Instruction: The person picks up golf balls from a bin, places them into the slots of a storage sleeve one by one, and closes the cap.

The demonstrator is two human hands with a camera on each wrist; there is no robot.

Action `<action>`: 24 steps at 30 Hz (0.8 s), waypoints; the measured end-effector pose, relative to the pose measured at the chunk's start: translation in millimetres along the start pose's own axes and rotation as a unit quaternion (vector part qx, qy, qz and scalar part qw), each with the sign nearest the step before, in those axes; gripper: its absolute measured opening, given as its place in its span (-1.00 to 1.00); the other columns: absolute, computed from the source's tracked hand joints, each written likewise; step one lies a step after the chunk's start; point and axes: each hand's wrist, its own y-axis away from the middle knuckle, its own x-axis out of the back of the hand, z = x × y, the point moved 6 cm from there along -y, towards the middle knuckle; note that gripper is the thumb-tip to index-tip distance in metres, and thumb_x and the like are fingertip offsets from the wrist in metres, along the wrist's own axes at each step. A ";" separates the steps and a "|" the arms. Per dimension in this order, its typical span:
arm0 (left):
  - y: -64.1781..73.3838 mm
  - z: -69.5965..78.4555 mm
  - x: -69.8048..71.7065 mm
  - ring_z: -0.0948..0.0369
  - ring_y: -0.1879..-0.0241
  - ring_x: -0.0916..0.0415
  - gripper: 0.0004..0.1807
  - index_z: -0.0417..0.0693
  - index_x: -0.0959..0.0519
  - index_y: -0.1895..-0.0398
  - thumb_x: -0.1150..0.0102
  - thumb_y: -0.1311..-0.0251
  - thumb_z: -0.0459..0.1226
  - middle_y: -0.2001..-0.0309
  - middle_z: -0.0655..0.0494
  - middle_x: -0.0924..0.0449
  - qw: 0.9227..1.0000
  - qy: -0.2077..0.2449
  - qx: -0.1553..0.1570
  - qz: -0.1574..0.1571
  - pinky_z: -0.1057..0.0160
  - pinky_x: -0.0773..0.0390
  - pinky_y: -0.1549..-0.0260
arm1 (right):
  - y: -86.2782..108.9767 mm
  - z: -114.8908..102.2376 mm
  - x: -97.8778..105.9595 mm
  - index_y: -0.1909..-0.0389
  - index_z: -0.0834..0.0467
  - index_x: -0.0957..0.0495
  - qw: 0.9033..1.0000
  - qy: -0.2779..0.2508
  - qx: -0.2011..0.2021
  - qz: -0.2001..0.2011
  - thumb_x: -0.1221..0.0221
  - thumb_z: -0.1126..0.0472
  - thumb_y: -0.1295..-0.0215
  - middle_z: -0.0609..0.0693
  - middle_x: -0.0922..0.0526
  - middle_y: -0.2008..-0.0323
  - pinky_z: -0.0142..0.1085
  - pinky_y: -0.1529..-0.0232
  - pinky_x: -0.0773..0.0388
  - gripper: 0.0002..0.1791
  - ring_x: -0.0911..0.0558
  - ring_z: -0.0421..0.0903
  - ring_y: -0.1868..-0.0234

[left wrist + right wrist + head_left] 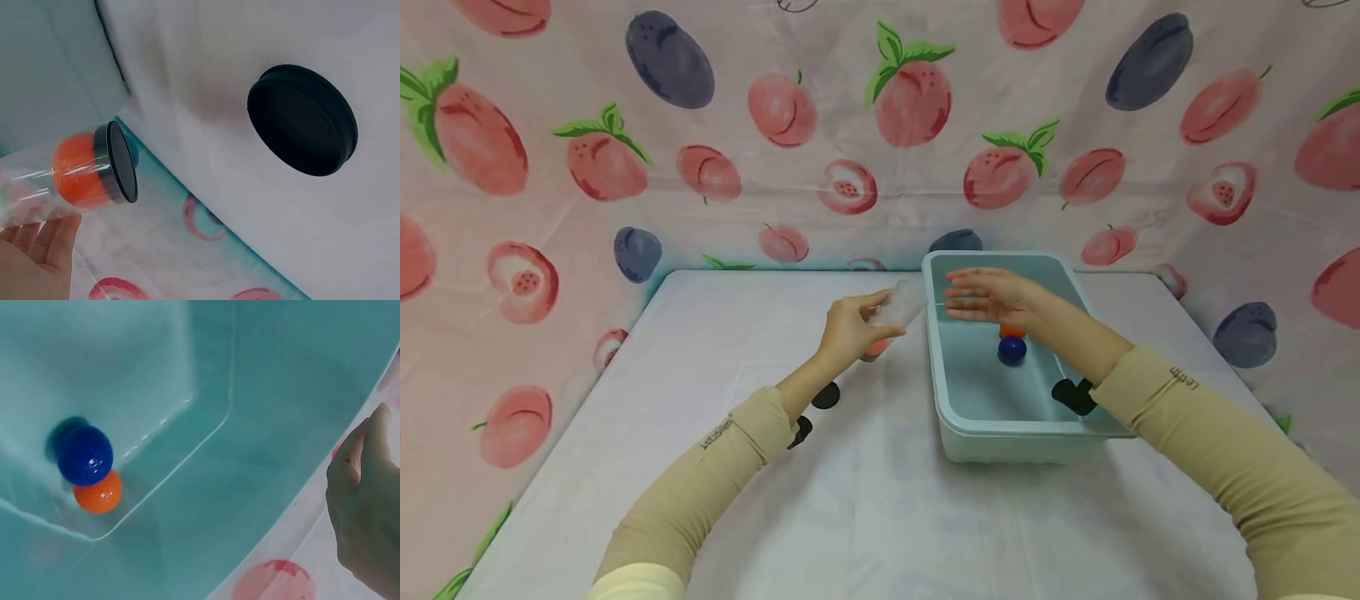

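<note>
My left hand (850, 329) grips a clear plastic cylinder (904, 302) beside the tub's left wall, tilted with its upper end toward the tub. In the left wrist view an orange ball (78, 170) lies inside it, against the black cap (125, 162) at one end. My right hand (992, 296) hovers over the pale blue tub (934, 367), fingers straight and holding nothing. On the tub's floor a blue ball (85, 455) sits against another orange ball (100, 492).
A loose black lid (826, 395) lies on the white table left of the tub. The black pieces at both sleeve cuffs look like wrist cameras. Behind the table hangs a fruit-print cloth (850, 117).
</note>
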 end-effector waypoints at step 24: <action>6.2 0.7 3.7 0.02 0.00 -0.58 -0.32 -0.03 -0.51 -0.17 -0.48 0.13 -0.22 -0.10 -0.05 -0.59 1.000 0.025 -0.004 0.008 0.09 -0.62 0.05 | -5.7 10.3 28.0 -0.28 0.25 -0.20 0.998 0.065 -0.022 -0.002 0.06 0.20 -0.44 0.26 -0.17 -0.31 -0.16 -0.21 -0.47 -0.55 -0.28 0.14 -0.29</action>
